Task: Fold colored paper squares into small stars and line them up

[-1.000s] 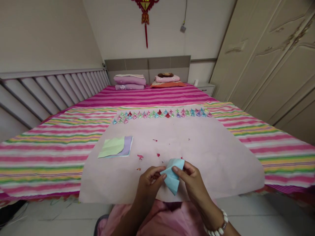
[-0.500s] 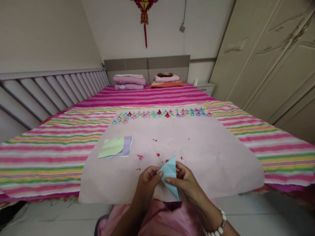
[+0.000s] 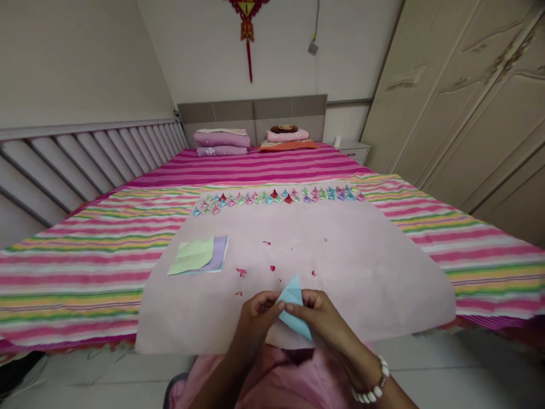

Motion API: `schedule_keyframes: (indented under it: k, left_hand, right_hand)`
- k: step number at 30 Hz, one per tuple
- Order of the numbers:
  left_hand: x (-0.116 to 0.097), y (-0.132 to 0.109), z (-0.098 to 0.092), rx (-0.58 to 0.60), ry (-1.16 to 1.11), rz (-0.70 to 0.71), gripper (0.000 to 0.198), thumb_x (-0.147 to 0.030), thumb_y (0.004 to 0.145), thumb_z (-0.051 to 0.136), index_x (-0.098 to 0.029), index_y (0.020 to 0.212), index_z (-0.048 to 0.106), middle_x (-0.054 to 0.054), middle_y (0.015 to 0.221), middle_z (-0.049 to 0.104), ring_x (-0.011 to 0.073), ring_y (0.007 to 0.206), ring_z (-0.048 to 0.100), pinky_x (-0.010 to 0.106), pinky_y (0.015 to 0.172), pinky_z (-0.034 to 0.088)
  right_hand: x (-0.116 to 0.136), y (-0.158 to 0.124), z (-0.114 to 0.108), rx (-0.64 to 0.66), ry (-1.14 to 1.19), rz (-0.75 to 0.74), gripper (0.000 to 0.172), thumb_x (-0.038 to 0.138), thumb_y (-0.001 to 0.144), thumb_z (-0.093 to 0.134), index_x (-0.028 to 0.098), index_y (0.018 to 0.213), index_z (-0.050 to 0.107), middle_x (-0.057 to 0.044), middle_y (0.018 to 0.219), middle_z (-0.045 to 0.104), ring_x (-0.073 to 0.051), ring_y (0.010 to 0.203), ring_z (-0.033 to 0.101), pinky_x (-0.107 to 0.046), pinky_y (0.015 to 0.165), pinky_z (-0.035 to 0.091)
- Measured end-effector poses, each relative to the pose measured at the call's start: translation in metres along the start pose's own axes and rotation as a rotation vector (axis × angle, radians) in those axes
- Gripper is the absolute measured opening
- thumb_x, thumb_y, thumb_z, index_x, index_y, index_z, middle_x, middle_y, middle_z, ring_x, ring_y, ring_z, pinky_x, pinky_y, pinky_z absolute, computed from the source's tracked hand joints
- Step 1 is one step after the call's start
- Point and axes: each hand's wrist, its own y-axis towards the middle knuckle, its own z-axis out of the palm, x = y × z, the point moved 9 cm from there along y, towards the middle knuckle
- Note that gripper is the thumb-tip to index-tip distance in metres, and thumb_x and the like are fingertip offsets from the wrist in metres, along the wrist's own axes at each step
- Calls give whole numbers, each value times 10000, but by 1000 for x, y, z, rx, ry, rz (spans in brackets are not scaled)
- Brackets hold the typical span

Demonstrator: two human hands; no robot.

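Between both hands is a folded light-blue sheet of origami paper (image 3: 293, 291), held above the near edge of a pale pink mat (image 3: 361, 272). My left hand (image 3: 259, 312) pinches its left corner, thumb on top. My right hand (image 3: 320, 312) grips the right side, its thumb pressed on the face close to the left thumb. Some fingers of both hands are hidden behind the paper. A small stack of green, lilac and white paper sheets (image 3: 196, 255) lies to the left on the mat.
Several small folded paper pieces (image 3: 275, 195) in mixed colours line the mat's far edge. Red paper scraps (image 3: 241, 272) are scattered near the hands. The mat lies on a striped bedspread (image 3: 93, 261); folded bedding (image 3: 222, 142) sits at the headboard, with a wardrobe (image 3: 460, 113) at right.
Both thumbs have come closer together on the blue paper. The left hand has moved slightly inward, and the paper has tilted a little and shows less of its face.
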Motion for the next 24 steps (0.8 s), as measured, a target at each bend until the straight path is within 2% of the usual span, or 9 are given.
schedule_keyframes:
  k: [5, 10, 13, 14, 16, 19, 21, 24]
  left_hand:
    - [-13, 7, 7, 101, 155, 2, 200, -319, 664, 711, -121, 651, 683, -4, 582, 605, 115, 573, 500, 223, 551, 373]
    - [-30, 14, 4, 6, 182, 75, 183, -300, 665, 707, -129, 622, 658, -17, 567, 569, 105, 572, 472, 218, 549, 360]
    - [-31, 15, -3, -66, 102, 92, 195, -329, 679, 702, -144, 733, 671, -6, 648, 602, 118, 636, 511, 223, 601, 398]
    - [-28, 15, -4, -60, 73, 81, 227, -337, 667, 714, -152, 792, 672, 0, 689, 617, 128, 671, 530, 230, 625, 412]
    - [-18, 14, 1, 24, 59, 35, 327, -337, 607, 764, -153, 862, 670, 15, 738, 637, 155, 727, 561, 252, 665, 433]
    - [-2, 11, 7, 144, 134, -24, 303, -364, 576, 782, -120, 716, 668, 11, 629, 605, 144, 638, 538, 246, 607, 407]
    - [3, 11, 5, 134, 159, -28, 321, -414, 604, 752, -117, 598, 631, -12, 541, 544, 112, 555, 472, 231, 549, 354]
    - [4, 11, 1, 97, 145, -20, 364, -454, 606, 736, -123, 546, 596, -28, 510, 499, 98, 535, 416, 225, 534, 308]
  right_hand:
    - [-5, -4, 10, 123, -190, 59, 298, 397, 633, 747, 139, 587, 606, 50, 507, 436, -71, 468, 327, -215, 455, 227]
    - [-11, -6, 17, 187, -236, 77, 296, 379, 652, 712, 149, 574, 543, 42, 526, 431, -77, 474, 345, -215, 451, 246]
    - [-9, -4, 10, 125, -256, 75, 341, 399, 627, 720, 162, 538, 493, 50, 505, 396, -72, 462, 320, -213, 434, 221]
    - [-6, -4, 6, 94, -249, 68, 349, 412, 621, 721, 162, 540, 491, 50, 508, 393, -72, 465, 316, -212, 433, 217]
    - [-2, -2, -1, 35, -220, 50, 358, 435, 609, 727, 160, 555, 503, 52, 519, 394, -71, 472, 309, -210, 435, 217]
    - [4, 1, -12, -52, -179, 23, 378, 437, 586, 748, 162, 538, 493, 63, 505, 378, -63, 463, 290, -210, 434, 211]
    - [7, 4, -17, -107, -151, 4, 382, 422, 560, 773, 162, 519, 497, 67, 484, 389, -61, 451, 300, -211, 435, 217]
    - [11, 6, -23, -187, -85, -18, 365, 405, 511, 811, 155, 514, 545, 58, 463, 457, -66, 435, 346, -216, 435, 243]
